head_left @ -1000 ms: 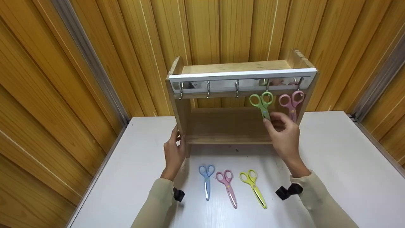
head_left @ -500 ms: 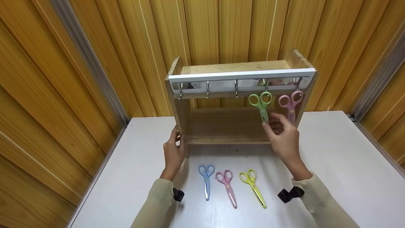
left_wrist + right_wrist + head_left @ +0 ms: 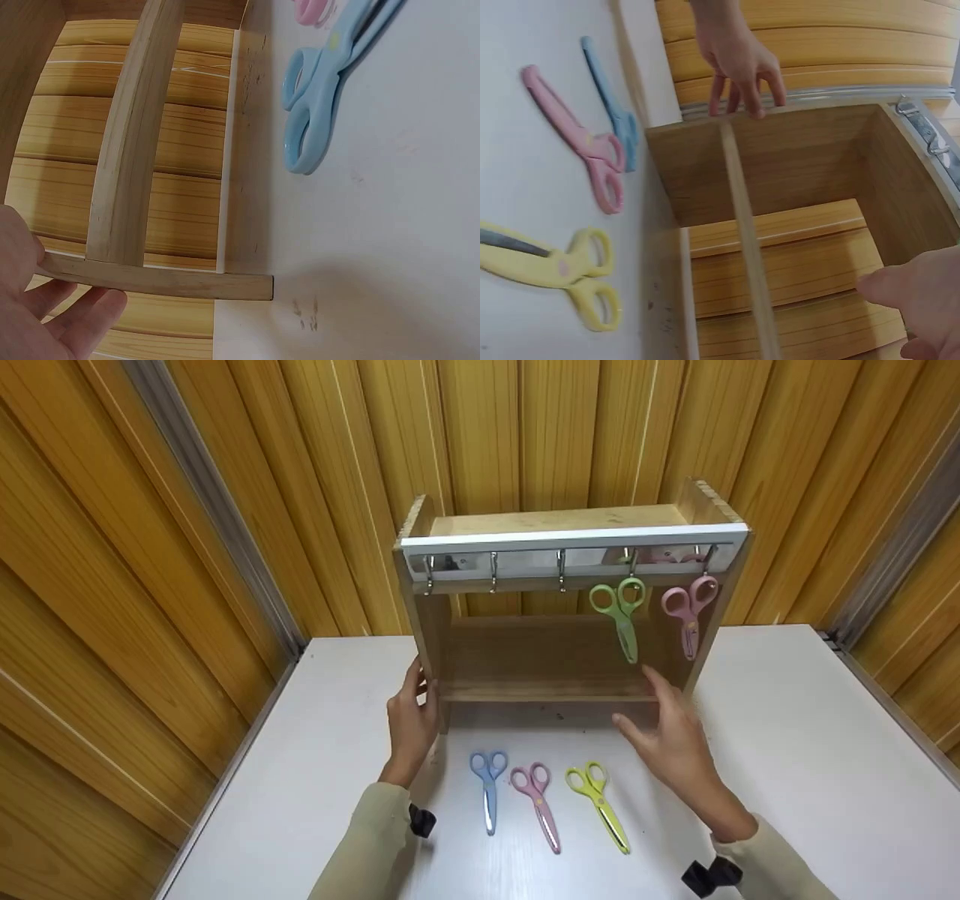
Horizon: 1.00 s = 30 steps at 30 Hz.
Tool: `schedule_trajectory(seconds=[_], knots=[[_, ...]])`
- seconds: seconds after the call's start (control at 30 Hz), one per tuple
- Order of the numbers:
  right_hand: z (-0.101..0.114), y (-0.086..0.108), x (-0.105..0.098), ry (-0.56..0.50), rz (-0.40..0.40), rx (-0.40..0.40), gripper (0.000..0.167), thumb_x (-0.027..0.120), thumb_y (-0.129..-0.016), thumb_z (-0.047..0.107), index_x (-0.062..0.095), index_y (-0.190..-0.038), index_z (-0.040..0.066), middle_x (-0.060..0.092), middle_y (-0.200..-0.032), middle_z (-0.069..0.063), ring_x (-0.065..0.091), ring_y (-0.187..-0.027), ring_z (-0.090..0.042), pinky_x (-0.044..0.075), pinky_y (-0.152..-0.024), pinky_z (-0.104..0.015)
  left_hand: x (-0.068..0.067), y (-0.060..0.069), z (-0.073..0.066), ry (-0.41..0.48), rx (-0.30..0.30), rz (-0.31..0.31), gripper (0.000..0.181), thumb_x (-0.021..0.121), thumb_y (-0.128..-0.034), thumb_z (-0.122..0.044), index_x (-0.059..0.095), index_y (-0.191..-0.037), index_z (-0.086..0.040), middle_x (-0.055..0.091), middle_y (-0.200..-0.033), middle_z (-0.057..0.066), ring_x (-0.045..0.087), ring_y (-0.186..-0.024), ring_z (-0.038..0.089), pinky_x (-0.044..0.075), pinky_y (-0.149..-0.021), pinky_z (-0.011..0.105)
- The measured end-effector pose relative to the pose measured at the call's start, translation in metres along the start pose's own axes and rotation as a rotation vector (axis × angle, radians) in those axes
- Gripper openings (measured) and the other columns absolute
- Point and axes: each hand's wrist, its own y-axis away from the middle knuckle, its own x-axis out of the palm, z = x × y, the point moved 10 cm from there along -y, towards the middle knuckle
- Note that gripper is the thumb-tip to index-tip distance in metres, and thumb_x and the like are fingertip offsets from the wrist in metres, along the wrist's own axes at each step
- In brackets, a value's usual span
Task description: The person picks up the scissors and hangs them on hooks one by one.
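Observation:
My left hand grips the left side panel of a wooden shelf rack; in the left wrist view its fingers lie along the panel's outer face. Below the hanging scissors, my right hand has thumb and forefinger spread and holds nothing. Green scissors hang by one handle loop from a metal hook, and pink scissors hang from the hook to their right. Lying on the table before the rack are blue scissors, a second pink pair and yellow scissors.
A metal hook rail runs along the rack's upper front, with bare hooks at its left and middle. The white table carries the rack. Wood-patterned walls stand behind and on both sides.
My right hand has let go of the green scissors' blades and moved down and towards me. The green scissors stay hanging on their hook. My left hand keeps its hold.

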Motion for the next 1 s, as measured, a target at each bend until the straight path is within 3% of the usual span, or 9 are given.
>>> schedule_trajectory(seconds=[0.3, 0.53, 0.87, 1.0], knots=[[-0.025, 0.039, 0.035, 0.167, 0.269, 0.081, 0.095, 0.085, -0.086, 0.024, 0.028, -0.159, 0.001, 0.044, -0.144, -0.035, 0.048, -0.128, -0.052, 0.052, -0.09, -0.069, 0.001, -0.001, 0.003, 0.005, -0.002, 0.001, 0.048, 0.061, -0.1022, -0.004, 0.05, -0.149, -0.005, 0.067, -0.13, 0.021, 0.074, -0.102, 0.035, 0.064, -0.078, 0.042], [-0.041, 0.067, 0.057, 0.266, 0.422, 0.108, 0.097, 0.087, -0.083, 0.034, 0.034, -0.157, 0.0, 0.047, -0.141, -0.034, 0.051, -0.124, -0.053, 0.056, -0.081, -0.064, 0.002, -0.001, 0.007, 0.014, -0.023, 0.016, 0.05, 0.062, -0.1023, -0.004, 0.049, -0.15, -0.006, 0.066, -0.133, 0.019, 0.073, -0.105, 0.034, 0.063, -0.084, 0.042], [-0.041, 0.092, 0.068, 0.36, 0.469, 0.036, 0.088, 0.09, -0.075, 0.044, 0.055, -0.143, 0.0, 0.058, -0.128, -0.022, 0.057, -0.11, -0.039, 0.055, -0.08, -0.056, 0.002, -0.001, 0.007, 0.016, -0.025, 0.011, 0.049, 0.061, -0.1024, -0.005, 0.05, -0.15, -0.006, 0.068, -0.13, 0.021, 0.073, -0.102, 0.034, 0.064, -0.078, 0.042], [-0.039, 0.096, 0.067, 0.385, 0.469, -0.001, 0.075, 0.09, -0.074, 0.043, 0.065, -0.132, 0.002, 0.058, -0.125, -0.018, 0.056, -0.103, -0.034, 0.054, -0.076, -0.051, 0.002, -0.001, 0.008, 0.011, -0.039, 0.019, 0.049, 0.061, -0.1024, -0.005, 0.05, -0.15, -0.007, 0.068, -0.13, 0.02, 0.074, -0.101, 0.033, 0.064, -0.077, 0.039]])
